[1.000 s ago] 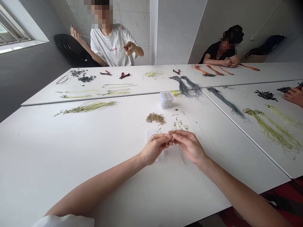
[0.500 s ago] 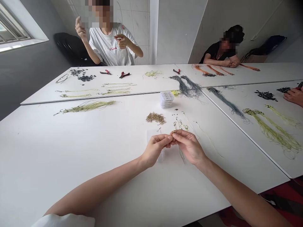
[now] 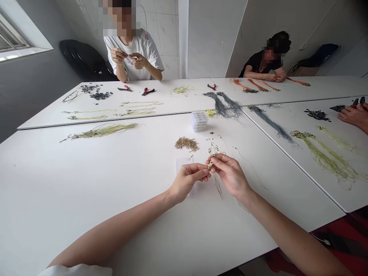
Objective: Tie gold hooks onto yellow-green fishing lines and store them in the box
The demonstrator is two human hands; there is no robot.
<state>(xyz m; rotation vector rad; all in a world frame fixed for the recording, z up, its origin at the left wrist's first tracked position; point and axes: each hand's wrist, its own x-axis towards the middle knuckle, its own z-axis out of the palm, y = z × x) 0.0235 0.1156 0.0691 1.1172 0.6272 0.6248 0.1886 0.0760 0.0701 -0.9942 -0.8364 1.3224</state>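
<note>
My left hand [image 3: 189, 179] and my right hand [image 3: 230, 174] meet above the table, each in a fingertip pinch. Between them is a small fishing hook rig [image 3: 211, 165], brassy and yellowish; its details are too small to make out. Pale lines [image 3: 217, 186] hang or lie below my right hand. Partly hidden behind my left hand is a clear plastic box [image 3: 181, 164]. Just beyond my fingers lie loose hooks on pale lines [image 3: 212, 147], and to their left a heap of small bronze-coloured metal pieces [image 3: 186, 143].
Clear boxes [image 3: 199, 121] stand stacked beyond the heap. Bundles of green line [image 3: 103, 131], grey line [image 3: 271, 124] and yellow-green line [image 3: 327, 157] lie around. Red-handled pliers [image 3: 148, 91] rest on the far table. Two people sit opposite; another person's hand [image 3: 355, 115] is at right.
My fingertips have drawn slightly apart, showing more of the hook rig between them. The person opposite has lowered a raised hand and brought both hands together. The view has shifted a little.
</note>
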